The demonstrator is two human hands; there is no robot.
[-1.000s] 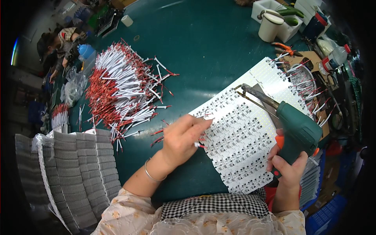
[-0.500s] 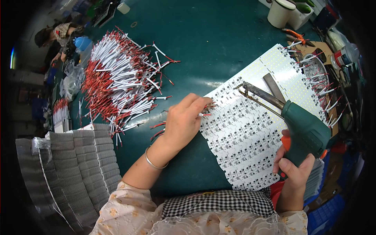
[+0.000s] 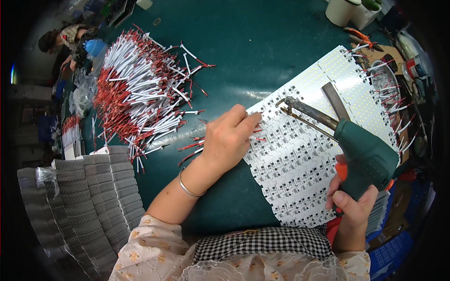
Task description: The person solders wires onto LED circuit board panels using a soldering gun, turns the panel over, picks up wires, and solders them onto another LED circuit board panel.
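Observation:
My left hand [image 3: 229,138] is closed at the left edge of a white panel of small circuit boards [image 3: 281,154]. Short red and white wires [image 3: 193,150] stick out of its grip, and a wire end shows past the fingers over the panel. My right hand [image 3: 354,199] is wrapped round the handle of a dark green soldering gun [image 3: 368,154], with a finger by the orange trigger. The gun's bent tip hangs over the panel's upper left part, just right of my left fingers; whether it touches a board cannot be told. A flat metal bar [image 3: 335,100] lies across the panel.
A large heap of red and white wires [image 3: 140,89] lies left on the green table [image 3: 225,42]. Stacked grey strips [image 3: 89,196] stand at lower left. Orange-handled pliers [image 3: 363,38] and a white cup [image 3: 340,11] are at far right. Another person [image 3: 70,42] sits far left.
My left hand has shifted slightly right and its fingers now lie over the panel's edge. The panel appears a little farther right. The soldering gun is still in my right hand, its tip slightly more left.

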